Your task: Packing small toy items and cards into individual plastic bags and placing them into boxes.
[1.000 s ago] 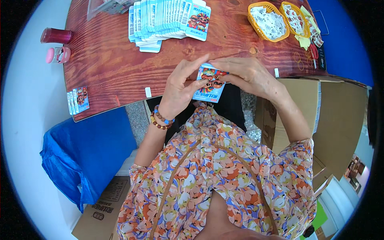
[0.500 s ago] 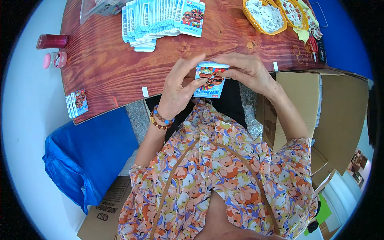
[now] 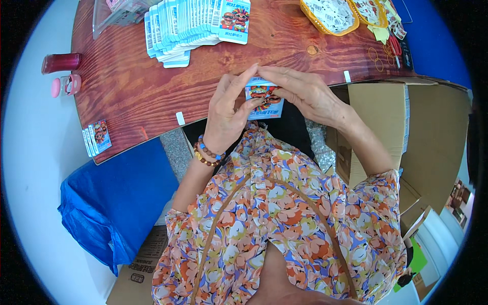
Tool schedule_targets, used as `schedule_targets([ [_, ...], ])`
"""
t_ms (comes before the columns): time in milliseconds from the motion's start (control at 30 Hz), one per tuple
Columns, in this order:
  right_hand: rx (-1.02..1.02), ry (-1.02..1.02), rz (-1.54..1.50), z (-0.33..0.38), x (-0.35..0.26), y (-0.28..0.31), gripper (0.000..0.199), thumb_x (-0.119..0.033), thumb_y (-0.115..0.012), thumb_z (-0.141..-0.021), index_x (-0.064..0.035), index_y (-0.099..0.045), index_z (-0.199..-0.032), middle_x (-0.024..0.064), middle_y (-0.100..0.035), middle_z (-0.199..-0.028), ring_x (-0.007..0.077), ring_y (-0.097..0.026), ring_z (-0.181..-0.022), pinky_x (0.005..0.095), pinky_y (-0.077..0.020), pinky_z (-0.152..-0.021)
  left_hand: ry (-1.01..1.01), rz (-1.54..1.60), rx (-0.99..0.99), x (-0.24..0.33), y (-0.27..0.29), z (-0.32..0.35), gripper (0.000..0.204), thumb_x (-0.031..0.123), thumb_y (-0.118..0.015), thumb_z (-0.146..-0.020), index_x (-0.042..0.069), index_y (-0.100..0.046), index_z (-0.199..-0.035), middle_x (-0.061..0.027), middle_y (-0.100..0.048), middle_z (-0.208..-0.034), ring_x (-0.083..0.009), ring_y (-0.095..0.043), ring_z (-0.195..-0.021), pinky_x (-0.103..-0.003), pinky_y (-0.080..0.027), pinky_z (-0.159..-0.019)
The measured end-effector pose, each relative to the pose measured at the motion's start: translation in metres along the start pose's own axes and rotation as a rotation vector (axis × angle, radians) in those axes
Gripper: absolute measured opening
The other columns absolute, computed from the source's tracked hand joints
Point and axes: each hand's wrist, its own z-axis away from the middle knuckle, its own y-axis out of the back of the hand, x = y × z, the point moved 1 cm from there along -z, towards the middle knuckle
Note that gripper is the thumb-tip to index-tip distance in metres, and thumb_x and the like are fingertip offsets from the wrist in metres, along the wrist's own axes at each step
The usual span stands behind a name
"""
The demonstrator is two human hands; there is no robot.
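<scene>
Your left hand and right hand pinched one small blue packet between fingertips, just over the wooden table's near edge, while the fanned packet row beyond suggested many were already done.

Card stack on the table — baskets right, small packets at left edge.
</scene>
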Motion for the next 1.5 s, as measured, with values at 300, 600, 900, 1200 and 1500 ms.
schedule_targets([
  [300,0.076,-0.052,-0.179,0.004,0.012,0.003,0.044,-0.001,-0.067,-0.089,-0.004,-0.06,-0.132,0.0144,-0.062,-0.134,0.0287,-0.061,-0.123,0.0368,-0.0522,-0.098,0.135,0.403,0.014,0.0,-0.004,-0.001,0.06,-0.003,-0.071,-0.086,0.007,-0.052,-0.142,-0.0043,-0.053,-0.113,-0.0121,-0.058,-0.1,-0.027,-0.052,-0.085],
  [600,0.017,-0.266,-0.451,0.003,0.004,0.017,0.033,-0.002,-0.065,-0.091,-0.0025,-0.067,-0.124,0.0152,-0.068,-0.123,0.0228,-0.068,-0.109,0.0311,-0.0535,-0.093,0.024,0.168,-0.057,0.007,0.009,-0.004,0.055,0.0,-0.072,-0.084,0.007,-0.058,-0.137,-0.0081,-0.056,-0.107,-0.0186,-0.06,-0.099,-0.03,-0.051,-0.086],
  [900,-0.164,-0.152,-0.13,-0.002,0.0,0.03,0.024,-0.005,-0.063,-0.093,-0.0011,-0.069,-0.116,0.0106,-0.075,-0.103,0.0196,-0.072,-0.094,0.0316,-0.0554,-0.079,-0.04,0.018,-0.144,0.006,0.014,-0.003,0.056,0.001,-0.072,-0.08,0.008,-0.06,-0.134,-0.0111,-0.057,-0.1,-0.0247,-0.058,-0.089,-0.034,-0.049,-0.08],
  [1200,0.078,-0.215,-0.302,0.01,-0.001,0.004,0.035,-0.001,-0.063,-0.093,-0.0021,-0.064,-0.128,0.0112,-0.07,-0.121,0.0197,-0.068,-0.109,0.0311,-0.0535,-0.093,0.012,0.071,0.006,0.004,0.005,-0.001,0.057,-0.001,-0.072,-0.082,0.008,-0.058,-0.136,-0.0101,-0.057,-0.103,-0.022,-0.059,-0.091,-0.032,-0.05,-0.081],
  [1500,0.086,-0.033,-0.251,0.015,0.006,0.001,0.037,0.001,-0.067,-0.087,-0.0027,-0.067,-0.124,0.0131,-0.065,-0.13,0.0227,-0.063,-0.118,0.0343,-0.0528,-0.098,0.023,0.173,-0.028,0.004,0.006,0.002,0.053,-0.003,-0.072,-0.084,0.007,-0.059,-0.134,-0.0064,-0.055,-0.104,-0.0155,-0.061,-0.096,-0.029,-0.053,-0.08],
])
